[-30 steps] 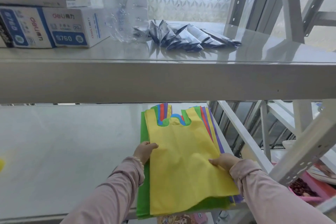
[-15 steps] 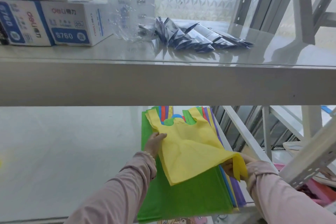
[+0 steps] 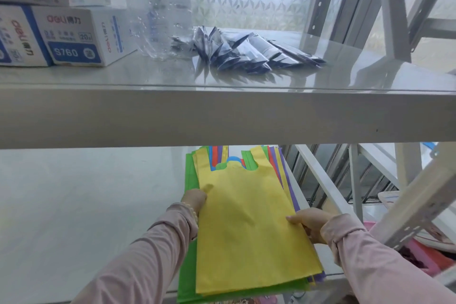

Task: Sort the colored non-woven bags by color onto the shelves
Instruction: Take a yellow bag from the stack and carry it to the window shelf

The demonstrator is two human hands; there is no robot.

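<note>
A stack of colored non-woven bags lies on the lower shelf [image 3: 86,205], near its right end. A yellow bag [image 3: 246,224] lies flat on top. Under it a green bag [image 3: 187,274] sticks out at the left and bottom, and red, blue and purple edges [image 3: 287,180] show at the top and right. My left hand [image 3: 195,198] grips the yellow bag's left edge. My right hand [image 3: 309,223] holds its right edge, thumb on top. Pink sleeves cover both arms.
The upper shelf [image 3: 222,116] crosses the view above the stack. On it stand white and blue boxes [image 3: 74,37], a clear plastic bottle [image 3: 158,7] and a fan of dark sachets [image 3: 249,53]. White rack struts [image 3: 328,192] and a pink tray [image 3: 419,256] lie to the right.
Half a second ago the yellow bag's lower right corner was lifted and folded over, showing the green bag beneath. It now lies flat on the stack again, both hands at its edges.
</note>
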